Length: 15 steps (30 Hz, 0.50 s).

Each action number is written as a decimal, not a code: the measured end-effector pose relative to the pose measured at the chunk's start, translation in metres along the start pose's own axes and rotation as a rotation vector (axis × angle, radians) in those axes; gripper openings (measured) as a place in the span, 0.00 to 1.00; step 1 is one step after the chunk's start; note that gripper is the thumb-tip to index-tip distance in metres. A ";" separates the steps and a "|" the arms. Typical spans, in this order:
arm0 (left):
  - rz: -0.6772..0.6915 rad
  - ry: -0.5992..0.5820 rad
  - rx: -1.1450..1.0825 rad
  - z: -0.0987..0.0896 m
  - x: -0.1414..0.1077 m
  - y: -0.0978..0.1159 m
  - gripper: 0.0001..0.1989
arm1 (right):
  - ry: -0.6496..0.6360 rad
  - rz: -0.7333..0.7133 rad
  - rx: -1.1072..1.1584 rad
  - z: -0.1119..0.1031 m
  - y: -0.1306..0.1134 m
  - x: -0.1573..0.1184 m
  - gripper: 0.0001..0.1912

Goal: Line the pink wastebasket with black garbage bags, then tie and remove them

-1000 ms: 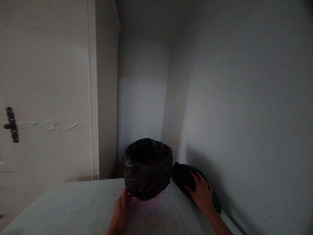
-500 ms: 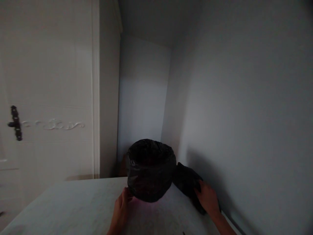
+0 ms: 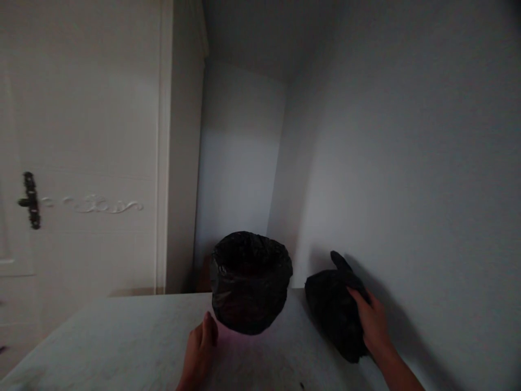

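A small bin lined with a black plastic bag (image 3: pixel 250 298) stands upright on the table, its mouth open and the liner folded over the rim. A pinkish tint shows at its base. My left hand (image 3: pixel 202 339) rests on the tabletop just left of the bin, fingers curled together and nothing visible in them. To the right, my right hand (image 3: pixel 372 320) is closed on a bunched black plastic bag (image 3: pixel 334 315). One end of this bag sticks up above my fingers; what it contains, if anything, is hidden.
The pale table (image 3: pixel 122 336) extends left and forward. A grey wall (image 3: pixel 407 190) runs along the right side. On the left is a white wardrobe (image 3: pixel 101 136) with a dark handle (image 3: pixel 31 201). A small dark object (image 3: pixel 302 386) lies at the near edge.
My right hand has moved right with the black bag, farther from the bin. My left hand has shifted slightly away from the bin's base. The bin stays in place.
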<state>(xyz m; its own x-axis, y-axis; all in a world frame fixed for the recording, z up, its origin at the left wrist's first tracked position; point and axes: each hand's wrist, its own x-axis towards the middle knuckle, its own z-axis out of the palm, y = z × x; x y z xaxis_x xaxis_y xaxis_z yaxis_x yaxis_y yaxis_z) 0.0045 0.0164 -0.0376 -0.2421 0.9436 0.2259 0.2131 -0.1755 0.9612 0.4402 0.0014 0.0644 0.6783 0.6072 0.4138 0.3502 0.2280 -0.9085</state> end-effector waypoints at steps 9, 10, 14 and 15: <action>-0.088 0.027 -0.110 0.001 -0.004 0.012 0.46 | -0.036 -0.302 -0.347 -0.011 -0.009 -0.001 0.23; -0.119 0.028 -0.160 0.001 -0.003 0.013 0.47 | -0.031 -0.342 -0.366 -0.011 -0.003 -0.003 0.22; -0.128 0.077 -0.334 0.000 -0.003 0.021 0.43 | -0.070 -0.425 -0.399 -0.009 0.027 -0.013 0.19; -0.102 0.086 -0.358 0.000 -0.004 0.024 0.40 | -0.089 -0.432 -0.398 -0.008 0.035 -0.016 0.18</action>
<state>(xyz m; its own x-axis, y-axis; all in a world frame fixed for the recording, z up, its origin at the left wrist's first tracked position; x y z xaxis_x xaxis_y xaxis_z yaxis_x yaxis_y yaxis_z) 0.0103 0.0083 -0.0153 -0.3266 0.9370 0.1243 -0.1566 -0.1834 0.9705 0.4467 -0.0066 0.0264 0.3697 0.5884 0.7191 0.8095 0.1759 -0.5601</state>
